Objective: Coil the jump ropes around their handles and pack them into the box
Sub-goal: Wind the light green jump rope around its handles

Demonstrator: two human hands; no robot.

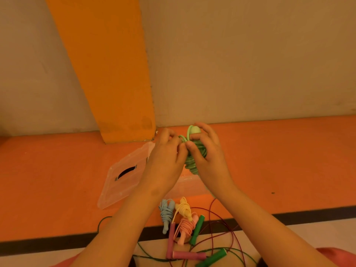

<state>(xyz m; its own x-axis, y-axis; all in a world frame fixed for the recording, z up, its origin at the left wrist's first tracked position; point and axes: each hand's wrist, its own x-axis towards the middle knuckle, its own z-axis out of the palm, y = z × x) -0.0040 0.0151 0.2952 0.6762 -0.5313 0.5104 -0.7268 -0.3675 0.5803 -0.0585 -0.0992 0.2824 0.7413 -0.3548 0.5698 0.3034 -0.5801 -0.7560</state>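
Head view: the green jump rope [192,162] is held up over the far middle of the orange surface [279,160], above the clear box [190,185]. The right hand [208,158] wraps the coil; the left hand [165,160] pinches a loop beside it. It looks light, the cord springy and slick, so grip across the turns. The lid [123,180] lies left. 3 coiled ropes [184,209] and 2 loose ropes [185,255] crowd the near edge. A beige wall [250,54] and an orange pillar [107,64] stand behind.
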